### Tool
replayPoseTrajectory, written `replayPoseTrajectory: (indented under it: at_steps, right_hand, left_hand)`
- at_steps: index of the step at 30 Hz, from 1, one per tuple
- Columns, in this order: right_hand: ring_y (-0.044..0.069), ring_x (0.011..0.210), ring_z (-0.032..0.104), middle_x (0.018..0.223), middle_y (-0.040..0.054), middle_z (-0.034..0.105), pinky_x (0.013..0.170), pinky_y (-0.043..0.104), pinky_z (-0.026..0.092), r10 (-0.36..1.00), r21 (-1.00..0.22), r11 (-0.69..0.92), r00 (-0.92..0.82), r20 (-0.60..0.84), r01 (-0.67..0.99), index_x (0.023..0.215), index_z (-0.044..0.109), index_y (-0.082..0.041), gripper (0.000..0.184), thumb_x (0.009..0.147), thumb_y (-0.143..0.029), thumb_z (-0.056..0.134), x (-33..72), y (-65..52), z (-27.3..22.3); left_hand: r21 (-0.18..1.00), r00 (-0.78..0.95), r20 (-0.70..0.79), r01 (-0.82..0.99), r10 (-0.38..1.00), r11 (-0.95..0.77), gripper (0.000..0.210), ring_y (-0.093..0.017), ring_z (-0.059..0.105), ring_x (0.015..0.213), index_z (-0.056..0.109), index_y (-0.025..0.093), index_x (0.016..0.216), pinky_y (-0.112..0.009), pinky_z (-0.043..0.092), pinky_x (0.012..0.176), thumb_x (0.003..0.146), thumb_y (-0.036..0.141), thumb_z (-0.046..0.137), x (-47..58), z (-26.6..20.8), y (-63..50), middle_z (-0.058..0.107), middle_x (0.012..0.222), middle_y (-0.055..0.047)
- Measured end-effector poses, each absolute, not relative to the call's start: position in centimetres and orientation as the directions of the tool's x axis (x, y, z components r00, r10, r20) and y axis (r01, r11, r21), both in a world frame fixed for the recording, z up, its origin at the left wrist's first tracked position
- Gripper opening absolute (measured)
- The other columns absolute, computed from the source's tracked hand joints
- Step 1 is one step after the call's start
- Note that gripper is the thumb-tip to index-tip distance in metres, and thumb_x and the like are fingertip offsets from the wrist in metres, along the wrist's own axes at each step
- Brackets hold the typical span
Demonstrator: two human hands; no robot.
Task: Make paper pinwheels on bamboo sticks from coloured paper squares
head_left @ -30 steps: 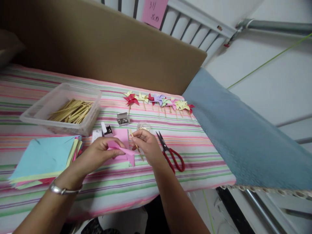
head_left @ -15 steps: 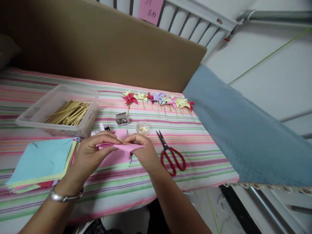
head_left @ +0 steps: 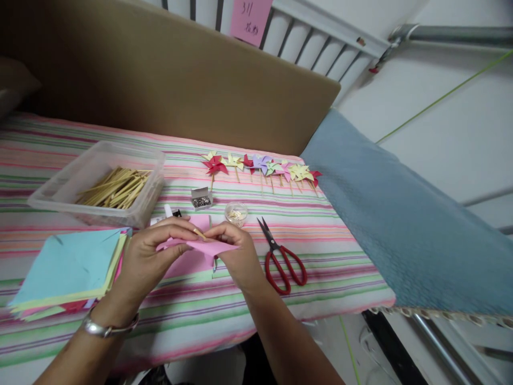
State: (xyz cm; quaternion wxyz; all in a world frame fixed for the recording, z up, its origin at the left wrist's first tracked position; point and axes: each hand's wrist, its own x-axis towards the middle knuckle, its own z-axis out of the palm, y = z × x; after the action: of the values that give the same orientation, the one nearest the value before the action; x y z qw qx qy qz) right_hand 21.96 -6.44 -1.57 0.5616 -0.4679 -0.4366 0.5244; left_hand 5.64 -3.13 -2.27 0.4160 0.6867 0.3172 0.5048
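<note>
Both hands meet over the front of the table, closed on one piece of pink paper [head_left: 214, 247] with partly folded blades. My left hand [head_left: 156, 251] pinches its left side between thumb and fingers. On the other side my right hand [head_left: 236, 251] grips the paper, its fingertips hidden beneath. A short end of a wooden stick [head_left: 199, 233] shows between the fingers; which hand bears it is unclear. Below lies a flat sheet of pink paper [head_left: 188, 264]. Red-handled scissors [head_left: 276, 254] rest to the right of my right hand, blades pointing away.
A clear plastic box [head_left: 44, 200] of wooden sticks [head_left: 120, 187] stands at left, behind a stack of coloured paper [head_left: 76, 262]. Farther back are a small box of pins [head_left: 201, 199], a round tub [head_left: 236, 214] and a row of paper pinwheels [head_left: 260, 163]. A cardboard panel [head_left: 180, 80] borders the back.
The view has shifted slightly. Both hands keep hold of the pink paper in nearly the same place, with hardly any visible finger movement.
</note>
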Motion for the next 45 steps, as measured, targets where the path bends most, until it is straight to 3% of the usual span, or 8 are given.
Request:
replayPoseTrajectory:
  at_steps: [16, 29, 45]
  right_hand:
    - [0.01, 0.052, 0.057, 0.07, -0.0019, 0.063, 0.047, 0.022, 0.046, 0.994, -0.985, 0.063, 0.101, 0.048, -0.158, 0.066, 0.07, -0.022, 0.008, 0.059, -0.016, 0.071, 21.82, -6.37, -1.5]
    - [0.014, 0.07, 0.06, 0.07, -0.001, 0.064, 0.067, 0.026, 0.048, 0.976, -0.984, 0.176, 0.134, 0.173, -0.007, 0.068, 0.074, -0.023, 0.017, 0.06, -0.009, 0.067, 22.13, -6.41, -1.74]
    - [0.014, 0.069, 0.059, 0.069, -0.0006, 0.063, 0.066, 0.025, 0.046, 0.955, -0.967, 0.244, 0.155, 0.252, 0.068, 0.07, 0.074, -0.023, 0.022, 0.065, -0.007, 0.059, 21.85, -6.65, -1.9]
  left_hand:
    - [0.919, 0.298, 0.385, -0.032, 0.873, -0.394, 0.01, -0.02, 0.067, 0.09, 0.074, 0.025, 0.077, -0.043, 0.04, 0.105, 0.077, 0.017, 0.068, 5.52, -1.94, -3.11, 0.074, 0.084, -0.001]
    - [0.921, 0.296, 0.383, -0.044, 0.875, -0.388, 0.01, -0.021, 0.068, 0.09, 0.075, 0.028, 0.077, -0.045, 0.037, 0.107, 0.077, 0.02, 0.069, 5.64, -1.88, -3.07, 0.075, 0.082, -0.001]
    - [0.909, 0.294, 0.409, -0.044, 0.864, -0.415, 0.014, -0.02, 0.069, 0.088, 0.074, 0.027, 0.078, -0.047, 0.036, 0.109, 0.077, 0.015, 0.068, 5.56, -2.11, -3.11, 0.075, 0.082, 0.0]
